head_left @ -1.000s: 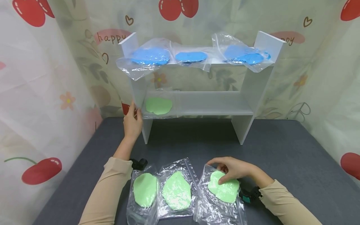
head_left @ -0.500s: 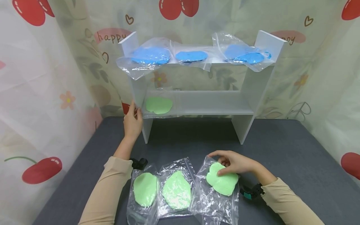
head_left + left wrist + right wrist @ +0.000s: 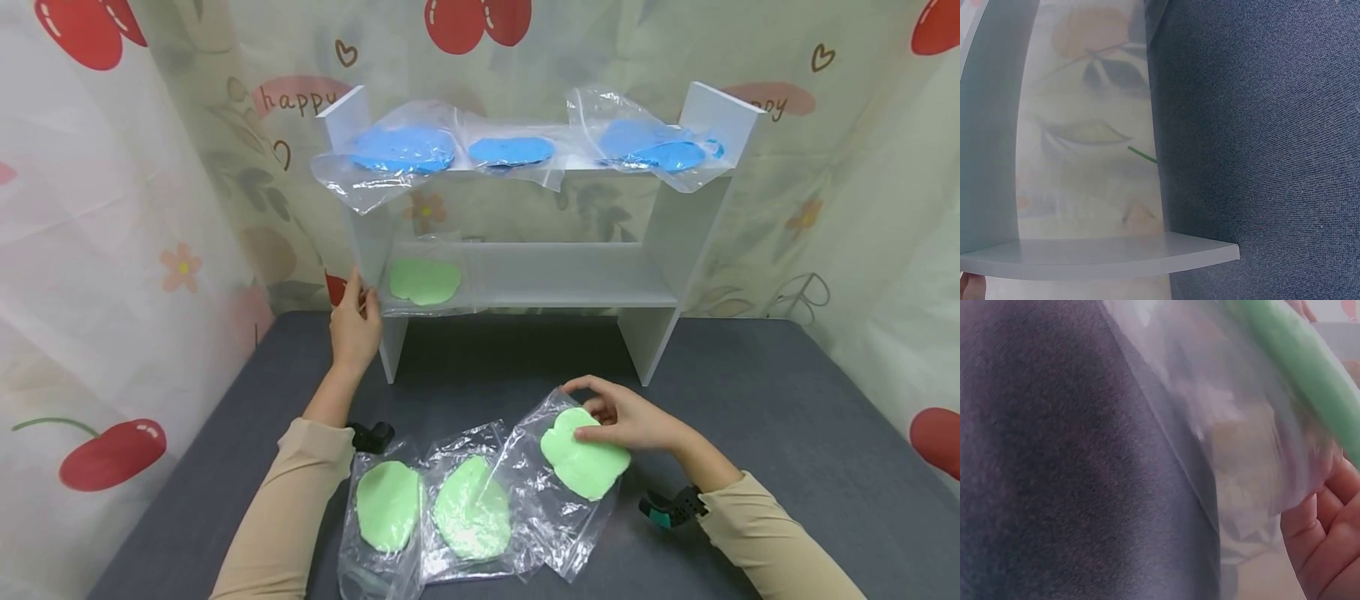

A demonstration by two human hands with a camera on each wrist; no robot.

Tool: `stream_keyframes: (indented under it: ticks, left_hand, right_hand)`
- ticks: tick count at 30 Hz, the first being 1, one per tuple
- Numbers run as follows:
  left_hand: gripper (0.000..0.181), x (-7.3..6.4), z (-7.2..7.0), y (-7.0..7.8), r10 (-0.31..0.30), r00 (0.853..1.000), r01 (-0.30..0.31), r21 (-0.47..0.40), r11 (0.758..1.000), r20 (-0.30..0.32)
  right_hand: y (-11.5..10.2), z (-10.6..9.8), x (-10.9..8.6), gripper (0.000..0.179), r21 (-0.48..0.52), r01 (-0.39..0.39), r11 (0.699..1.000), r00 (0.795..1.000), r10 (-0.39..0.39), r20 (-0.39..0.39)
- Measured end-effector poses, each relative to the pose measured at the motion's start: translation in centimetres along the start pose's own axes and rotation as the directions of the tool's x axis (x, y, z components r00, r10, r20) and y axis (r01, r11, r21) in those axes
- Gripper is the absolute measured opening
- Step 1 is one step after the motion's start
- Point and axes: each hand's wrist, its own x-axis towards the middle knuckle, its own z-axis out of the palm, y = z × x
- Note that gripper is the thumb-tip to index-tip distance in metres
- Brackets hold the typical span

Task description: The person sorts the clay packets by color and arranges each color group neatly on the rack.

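- Bag [image 3: 551, 504] with a flat green slab [image 3: 588, 458] inside: pinched near its far end in the right grip [image 3: 637, 417], thumb over the slab, fingers behind.
- Slack plastic trails left and bodyward of that grip, overlapping the middle bag [image 3: 457, 521]. Might cling and drag it across the worktop [image 3: 750, 400].
- Slab looks soft. Too hard a thumb could dent it; too slack a pinch could let it slide down inside the plastic.
- Left grip [image 3: 356, 329] at the side panel of the shelf unit [image 3: 555, 279], touching; clamped or merely resting, can't tell. If merely resting, a knock could shift the unit.
- Shelved green bag [image 3: 424, 282], just right of the left grip: a careless push there could ruck it.
- Blue bags [image 3: 405, 150] above both grips, plastic overhanging the board; a jolt could tip one off.
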Motion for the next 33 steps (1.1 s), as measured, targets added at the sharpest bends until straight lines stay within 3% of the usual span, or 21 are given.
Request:
stream_keyframes:
  ticks: [8, 15, 26, 33]
  left_hand:
    - [0.050, -0.1, 0.0, 0.1, 0.003, 1.000, -0.003, 0.003, 1.000, -0.003]
    - [0.050, -0.1, 0.1, -0.1, 0.016, 1.000, -0.016, -0.002, 1.000, -0.009]
    - [0.049, 0.0, 0.1, -0.2, 0.009, 1.000, -0.009, -0.012, 1.000, -0.002]
    - [0.050, 0.0, 0.1, -0.2, 0.013, 1.000, -0.013, -0.012, 1.000, -0.006]
  right_hand:
    - [-0.5, 0.1, 0.2, 0.067, 0.038, 0.061, 0.997, 0.996, -0.058, -0.072]
    - [-0.9, 0.2, 0.3, 0.050, -0.006, 0.109, 0.994, 0.985, -0.109, -0.134]
    - [-1.7, -0.2, 0.3, 0.046, 0.136, 0.062, 0.989, 0.981, -0.035, -0.191]
    - [-2.8, -0.7, 0.2, 0.047, 0.206, 0.077, 0.976, 0.969, -0.024, -0.248]
